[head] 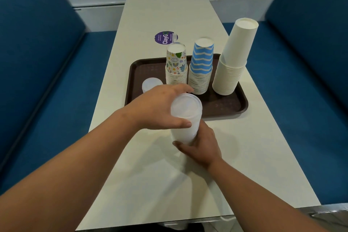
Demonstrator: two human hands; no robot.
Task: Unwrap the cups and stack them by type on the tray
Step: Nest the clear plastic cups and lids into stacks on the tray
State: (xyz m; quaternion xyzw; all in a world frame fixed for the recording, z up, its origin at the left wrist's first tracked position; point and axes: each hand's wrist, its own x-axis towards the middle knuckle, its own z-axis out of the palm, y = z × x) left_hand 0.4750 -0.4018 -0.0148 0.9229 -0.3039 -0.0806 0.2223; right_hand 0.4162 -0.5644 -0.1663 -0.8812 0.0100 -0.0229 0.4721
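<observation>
Seen from the head camera, a person sits at a long pale desk point(169, 15) set between blue padded benches point(37, 62). Both bare hands grip one stack of translucent plastic cups point(185, 118), held upside down just in front of the near edge of a brown tray point(226, 107). The left hand point(158, 107) is curled round the upper part of that stack, thumb across its front. The right hand point(201, 147) is wrapped round its lower part, fingers hooked under the left side.

On the tray, three inverted stacks stand in a row, near each other but apart: a stack with small colourful drawings point(176, 66), a blue-and-white zigzag stack point(201, 66), and a taller plain white stack point(233, 56) at the right edge. Another translucent cup point(151, 84) stands at the tray's left side, partly hidden behind the left hand. Beyond the tray, a round purple sticker point(165, 37) lies on the desk.
</observation>
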